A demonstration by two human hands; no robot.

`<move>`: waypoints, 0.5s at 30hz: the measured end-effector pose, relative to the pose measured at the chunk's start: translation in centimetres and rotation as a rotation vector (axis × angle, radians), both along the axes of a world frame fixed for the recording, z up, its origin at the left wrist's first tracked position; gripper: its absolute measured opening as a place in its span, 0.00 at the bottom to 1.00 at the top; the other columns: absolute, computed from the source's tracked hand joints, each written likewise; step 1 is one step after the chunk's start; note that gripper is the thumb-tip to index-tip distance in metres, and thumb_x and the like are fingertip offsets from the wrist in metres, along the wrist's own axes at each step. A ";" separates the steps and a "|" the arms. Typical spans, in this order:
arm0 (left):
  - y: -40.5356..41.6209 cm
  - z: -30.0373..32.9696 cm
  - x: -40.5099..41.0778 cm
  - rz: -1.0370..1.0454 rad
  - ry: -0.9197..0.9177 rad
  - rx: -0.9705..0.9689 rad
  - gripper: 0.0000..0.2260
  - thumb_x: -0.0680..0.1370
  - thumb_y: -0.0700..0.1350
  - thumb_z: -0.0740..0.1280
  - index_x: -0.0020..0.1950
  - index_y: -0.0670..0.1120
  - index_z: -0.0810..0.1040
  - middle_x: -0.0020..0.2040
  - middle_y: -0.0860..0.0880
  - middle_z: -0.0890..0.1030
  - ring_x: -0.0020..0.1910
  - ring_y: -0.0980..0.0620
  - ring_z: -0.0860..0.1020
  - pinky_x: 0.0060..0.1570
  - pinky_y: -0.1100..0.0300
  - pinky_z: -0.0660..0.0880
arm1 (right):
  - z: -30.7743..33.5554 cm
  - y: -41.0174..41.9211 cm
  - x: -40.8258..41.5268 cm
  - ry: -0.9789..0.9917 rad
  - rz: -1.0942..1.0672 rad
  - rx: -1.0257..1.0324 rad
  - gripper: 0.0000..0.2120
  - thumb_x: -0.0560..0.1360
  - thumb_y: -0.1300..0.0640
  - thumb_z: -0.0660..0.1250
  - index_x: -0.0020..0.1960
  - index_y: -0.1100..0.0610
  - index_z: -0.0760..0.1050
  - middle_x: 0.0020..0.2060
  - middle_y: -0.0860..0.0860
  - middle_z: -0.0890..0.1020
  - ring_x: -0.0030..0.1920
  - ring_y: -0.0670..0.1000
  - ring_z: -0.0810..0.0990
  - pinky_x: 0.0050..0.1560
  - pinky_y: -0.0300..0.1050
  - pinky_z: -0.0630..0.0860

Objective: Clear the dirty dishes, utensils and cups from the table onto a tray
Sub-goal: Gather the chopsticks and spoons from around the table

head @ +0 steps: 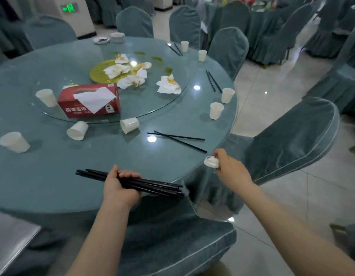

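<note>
Left hand grips a bundle of chopsticks, stiff, slick, best held mid-length, while right hand pinches a small white dish, likely fragile, at the counter's four o'clock edge.

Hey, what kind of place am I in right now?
Most likely a restaurant banquet hall. The big round table has a glass lazy Susan, covered chairs ring it, and a second table with covered chairs stands behind.
</note>
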State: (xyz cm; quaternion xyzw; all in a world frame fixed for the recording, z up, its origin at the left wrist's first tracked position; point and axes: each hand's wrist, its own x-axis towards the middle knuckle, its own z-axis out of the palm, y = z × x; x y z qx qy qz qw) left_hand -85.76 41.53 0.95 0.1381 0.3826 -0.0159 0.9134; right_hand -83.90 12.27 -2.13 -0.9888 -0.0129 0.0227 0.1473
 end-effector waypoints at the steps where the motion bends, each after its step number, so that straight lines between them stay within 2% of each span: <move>1: 0.0 0.0 0.3 0.029 0.007 0.011 0.17 0.80 0.49 0.60 0.32 0.50 0.63 0.20 0.55 0.65 0.18 0.57 0.66 0.29 0.66 0.65 | -0.3 -0.3 1.1 0.030 -0.013 0.023 0.14 0.76 0.60 0.61 0.61 0.52 0.65 0.47 0.54 0.80 0.40 0.58 0.77 0.35 0.47 0.69; 3: -0.1 0.1 0.7 0.078 0.011 0.039 0.17 0.80 0.49 0.60 0.32 0.50 0.63 0.20 0.55 0.65 0.18 0.57 0.66 0.30 0.66 0.65 | -1.2 -0.8 3.9 0.078 -0.006 0.051 0.14 0.76 0.59 0.61 0.61 0.53 0.69 0.48 0.55 0.80 0.45 0.58 0.77 0.38 0.46 0.69; 5: -0.9 -0.3 1.0 0.146 0.016 0.057 0.17 0.80 0.50 0.60 0.32 0.50 0.63 0.20 0.55 0.65 0.18 0.57 0.66 0.31 0.66 0.65 | -2.7 -0.9 7.7 0.086 0.042 0.047 0.10 0.75 0.59 0.62 0.56 0.56 0.73 0.50 0.55 0.78 0.49 0.59 0.77 0.41 0.47 0.70; 8: -2.7 -1.0 1.4 0.282 0.024 0.055 0.17 0.80 0.50 0.60 0.32 0.50 0.64 0.21 0.55 0.66 0.18 0.58 0.66 0.30 0.66 0.64 | -5.1 -0.5 13.6 0.119 0.123 0.020 0.09 0.75 0.57 0.62 0.54 0.57 0.74 0.52 0.56 0.75 0.45 0.59 0.75 0.43 0.48 0.71; 11: -5.1 -1.5 1.2 0.413 0.042 0.059 0.17 0.80 0.50 0.60 0.32 0.50 0.63 0.21 0.54 0.65 0.19 0.58 0.66 0.32 0.66 0.64 | -7.5 -0.2 17.7 0.183 0.195 0.003 0.12 0.76 0.54 0.63 0.56 0.58 0.73 0.55 0.57 0.72 0.46 0.62 0.76 0.43 0.48 0.70; 15: -8.9 -2.0 0.7 0.568 0.077 0.075 0.16 0.80 0.49 0.59 0.32 0.50 0.63 0.21 0.55 0.65 0.19 0.57 0.66 0.32 0.65 0.63 | -9.4 -0.5 20.9 0.246 0.323 -0.021 0.23 0.72 0.43 0.69 0.59 0.56 0.71 0.59 0.56 0.68 0.49 0.62 0.78 0.48 0.50 0.73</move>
